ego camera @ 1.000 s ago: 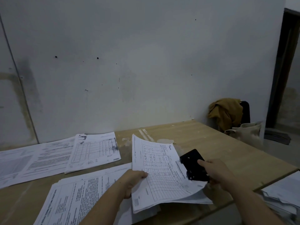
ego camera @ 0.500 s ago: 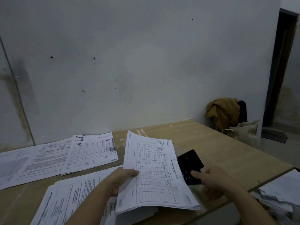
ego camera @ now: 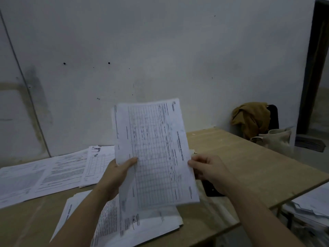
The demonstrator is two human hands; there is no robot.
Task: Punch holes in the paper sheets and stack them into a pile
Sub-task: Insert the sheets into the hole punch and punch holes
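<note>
- Small batch of printed sheets (ego camera: 154,154) raised nearly upright above the worktop (ego camera: 249,168), table grid facing the camera, top edge against the grey wall (ego camera: 160,50).
- Left hand (ego camera: 117,172) closed on the batch's left edge, thumb across the printed face, fingers hidden behind the paper.
- Right hand (ego camera: 209,168) closed on the batch's right edge, fingers curled round it, thumb on the front side.
- Black hole punch (ego camera: 211,190) flat on the worktop, just below and behind the right hand, mostly hidden by hand and wrist; not gripped by either hand.
- Loose pile of papers (ego camera: 142,227) flat on the worktop under the raised batch, near the front edge, partly covered by the left forearm.
- Spread of printed pages (ego camera: 51,173) flat at the worktop's left rear, close to the wall, overlapping one another.
- Further heap of paper (ego camera: 313,205) lower down at far right, beyond the worktop's edge.
- Mustard cloth (ego camera: 251,116) draped over a dark chair back (ego camera: 273,116) past the worktop's far right corner; pale bag (ego camera: 277,139) just in front of it.
- Dark door frame (ego camera: 313,68) at the right margin.
</note>
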